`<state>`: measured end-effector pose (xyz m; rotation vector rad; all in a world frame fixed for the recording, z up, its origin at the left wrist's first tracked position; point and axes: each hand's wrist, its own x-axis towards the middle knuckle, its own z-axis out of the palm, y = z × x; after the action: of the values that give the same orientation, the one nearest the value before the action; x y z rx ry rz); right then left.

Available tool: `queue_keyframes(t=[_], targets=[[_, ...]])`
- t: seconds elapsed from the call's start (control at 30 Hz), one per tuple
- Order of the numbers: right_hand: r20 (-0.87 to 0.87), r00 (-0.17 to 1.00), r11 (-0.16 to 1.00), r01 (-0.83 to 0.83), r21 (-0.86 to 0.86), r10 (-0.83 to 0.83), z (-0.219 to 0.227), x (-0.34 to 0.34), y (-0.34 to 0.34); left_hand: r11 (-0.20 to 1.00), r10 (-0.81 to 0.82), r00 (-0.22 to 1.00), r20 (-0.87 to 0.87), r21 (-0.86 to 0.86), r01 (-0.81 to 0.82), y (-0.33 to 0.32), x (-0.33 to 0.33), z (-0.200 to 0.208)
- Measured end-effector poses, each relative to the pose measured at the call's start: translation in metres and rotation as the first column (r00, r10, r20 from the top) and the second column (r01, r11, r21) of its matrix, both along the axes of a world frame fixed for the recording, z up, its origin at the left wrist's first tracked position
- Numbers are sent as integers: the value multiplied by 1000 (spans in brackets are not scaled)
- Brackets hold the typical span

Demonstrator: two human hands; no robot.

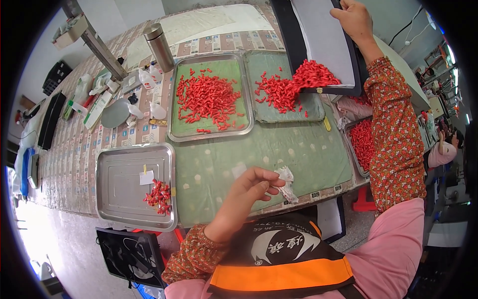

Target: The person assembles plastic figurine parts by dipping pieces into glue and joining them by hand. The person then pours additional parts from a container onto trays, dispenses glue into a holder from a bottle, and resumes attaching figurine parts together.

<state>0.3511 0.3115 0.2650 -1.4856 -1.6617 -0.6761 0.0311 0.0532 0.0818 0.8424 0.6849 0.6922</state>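
My right hand (353, 21) is raised at the upper right, gripping the rim of a black tray (356, 60) lined with white. The tray is tipped steeply, and a heap of small red pieces (316, 74) slides off its low edge. They land among red pieces (279, 92) on a green-lined tray (266, 61) below. Near the front edge of the table, my left hand (254, 185) hovers with loosely bent fingers apart and nothing in them. Close to its fingertips lies a crumpled white cloth or tissue (286, 183).
A metal tray (172, 107) of red pieces stands left of the pouring spot. Another metal tray (114, 184) holds a small red pile and paper. A steel flask (158, 47) and white bottles (146, 78) stand farther back. More red pieces (362, 142) fill a tray beneath my right arm.
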Motion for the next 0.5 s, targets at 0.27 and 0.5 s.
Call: queue_keyframes(t=[0.27, 0.5], targets=[[95, 991, 992, -105, 63, 99, 4, -26, 3, 999, 37, 999, 5, -8, -36, -1, -6, -2], [173, 971, 978, -183, 95, 165, 6, -40, -6, 998, 58, 998, 22, -11, -57, 0, -9, -5]])
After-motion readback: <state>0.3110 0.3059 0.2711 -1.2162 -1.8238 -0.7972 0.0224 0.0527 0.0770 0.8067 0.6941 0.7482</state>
